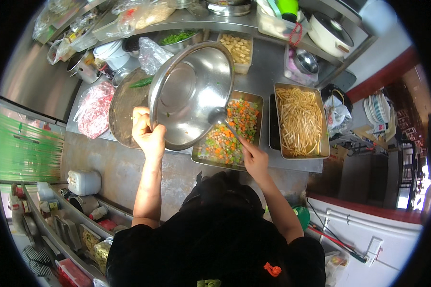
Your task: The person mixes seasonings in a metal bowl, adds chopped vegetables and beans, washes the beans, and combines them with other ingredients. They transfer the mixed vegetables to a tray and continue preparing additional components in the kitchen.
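My left hand [148, 133] grips the rim of a large stainless steel bowl [186, 93] and holds it tilted on its side. Only a few green scraps cling to the bowl's inner wall. In my right hand [255, 159] is the handle of a metal spoon or ladle [227, 123], whose head meets the bowl's lower right edge. Below the bowl lies a rectangular metal tray [260, 122] of diced vegetables [220, 141], with orange, green and pale brown pieces. The bowl covers the tray's upper left part.
A round wooden chopping board [125, 104] with a green chili [142, 82] stands left, beside a plastic bag of minced meat [93, 107]. To the right sits a metal tray of pale strips [299, 118]. Behind are a container of tofu-like cubes [237, 48] and an overhead steel shelf [190, 21].
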Demonstrator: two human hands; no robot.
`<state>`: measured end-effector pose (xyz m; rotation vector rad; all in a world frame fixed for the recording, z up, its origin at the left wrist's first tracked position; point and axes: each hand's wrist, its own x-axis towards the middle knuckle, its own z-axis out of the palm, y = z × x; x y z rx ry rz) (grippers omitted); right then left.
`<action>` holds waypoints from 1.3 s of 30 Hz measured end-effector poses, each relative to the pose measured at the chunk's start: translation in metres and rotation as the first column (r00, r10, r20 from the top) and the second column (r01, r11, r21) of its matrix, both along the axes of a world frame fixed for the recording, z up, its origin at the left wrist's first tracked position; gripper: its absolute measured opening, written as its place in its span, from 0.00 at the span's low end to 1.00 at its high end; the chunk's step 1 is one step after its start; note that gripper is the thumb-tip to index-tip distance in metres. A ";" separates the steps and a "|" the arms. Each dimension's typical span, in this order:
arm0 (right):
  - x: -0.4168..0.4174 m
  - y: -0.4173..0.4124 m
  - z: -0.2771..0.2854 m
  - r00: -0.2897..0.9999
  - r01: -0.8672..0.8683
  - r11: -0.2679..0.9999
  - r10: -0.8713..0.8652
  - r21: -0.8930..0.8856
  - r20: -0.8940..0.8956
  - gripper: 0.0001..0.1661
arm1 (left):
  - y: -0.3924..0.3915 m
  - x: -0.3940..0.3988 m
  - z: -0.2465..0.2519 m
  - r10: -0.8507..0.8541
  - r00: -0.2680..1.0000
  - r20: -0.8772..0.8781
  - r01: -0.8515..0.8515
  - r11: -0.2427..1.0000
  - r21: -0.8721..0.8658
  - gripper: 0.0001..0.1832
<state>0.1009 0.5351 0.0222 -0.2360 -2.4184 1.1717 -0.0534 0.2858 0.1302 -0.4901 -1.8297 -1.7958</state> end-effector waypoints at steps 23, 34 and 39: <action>-0.011 -0.025 -0.022 0.997 -0.074 0.996 0.075 -0.047 0.018 0.19 | -0.011 0.014 -0.003 -0.041 0.999 0.010 0.040 0.997 0.063 0.12; -0.058 -0.004 0.055 0.973 0.061 0.995 -0.042 0.078 -0.228 0.18 | -0.026 0.019 0.000 -0.010 1.000 -0.017 0.009 0.998 -0.062 0.12; -0.050 0.014 0.038 0.991 0.129 0.914 -0.128 0.386 -0.027 0.19 | -0.023 0.025 0.002 0.005 1.000 -0.004 -0.006 0.998 -0.069 0.12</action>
